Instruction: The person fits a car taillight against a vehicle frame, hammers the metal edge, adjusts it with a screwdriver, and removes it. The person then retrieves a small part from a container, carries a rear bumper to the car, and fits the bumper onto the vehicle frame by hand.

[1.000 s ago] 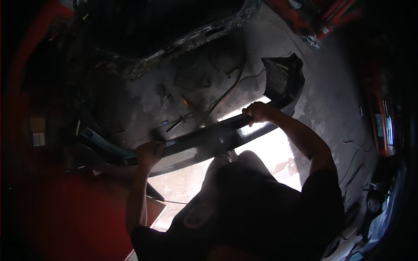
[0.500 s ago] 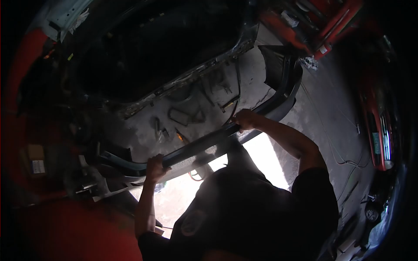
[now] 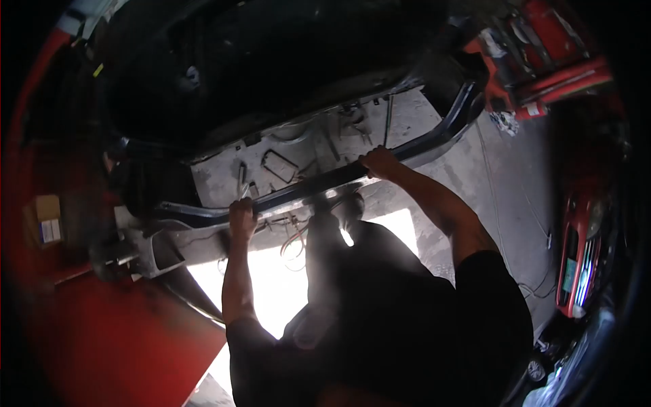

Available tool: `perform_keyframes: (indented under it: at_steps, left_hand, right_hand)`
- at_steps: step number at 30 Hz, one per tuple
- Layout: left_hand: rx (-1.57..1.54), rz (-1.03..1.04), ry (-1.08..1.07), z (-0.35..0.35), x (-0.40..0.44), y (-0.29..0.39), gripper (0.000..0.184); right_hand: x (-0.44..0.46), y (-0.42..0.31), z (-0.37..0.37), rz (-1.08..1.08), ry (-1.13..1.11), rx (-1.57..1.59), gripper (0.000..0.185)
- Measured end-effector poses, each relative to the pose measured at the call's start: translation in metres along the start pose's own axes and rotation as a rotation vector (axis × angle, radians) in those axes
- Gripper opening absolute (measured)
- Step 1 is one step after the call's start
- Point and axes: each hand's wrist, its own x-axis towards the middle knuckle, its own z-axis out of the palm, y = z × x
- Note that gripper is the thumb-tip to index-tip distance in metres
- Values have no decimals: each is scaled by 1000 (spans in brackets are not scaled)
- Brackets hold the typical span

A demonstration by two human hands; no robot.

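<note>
A long dark car bumper [image 3: 308, 188] spans the view, its ends curving toward the car. My left hand [image 3: 243, 217] is closed around its upper edge on the left part. Further right along the same edge, my right hand [image 3: 380, 163] grips it, fingers over the far side. The bumper is held above the floor, in front of the dark open back of a car [image 3: 271, 68]. Its right end is close beside the car's corner; whether they touch is hard to tell in the shadow.
Brackets and tools [image 3: 279, 166] lie on the concrete floor [image 3: 434, 183] under the car's edge. A red tool cart [image 3: 556, 81] stands back right. A red panel [image 3: 129, 332] fills the lower left. Hoses and cords [image 3: 489, 176] run along the right. Another red bumper [image 3: 576, 258] stands far right.
Both hands have carried the bumper forward to the car, and its right end has come in beside the car's corner. The view has shifted and turned a little.
</note>
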Motion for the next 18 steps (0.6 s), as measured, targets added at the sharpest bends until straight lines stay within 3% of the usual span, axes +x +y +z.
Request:
perform_keyframes:
  at_steps: [2, 8, 12, 18]
  left_hand:
    - [64, -42, 3, 27, 7, -24, 39]
    - [6, -103, -44, 14, 35, -37, 34]
    - [166, -19, -29, 37, 57, -66, 38]
    - [170, 27, -35, 48, 85, -90, 42]
  right_hand:
    - [23, 3, 1, 75, -85, 2, 50]
    - [55, 27, 24, -4, 50, -140, 52]
    - [84, 24, 7, 83, -100, -88, 52]
    - [107, 31, 4, 117, -79, -115, 50]
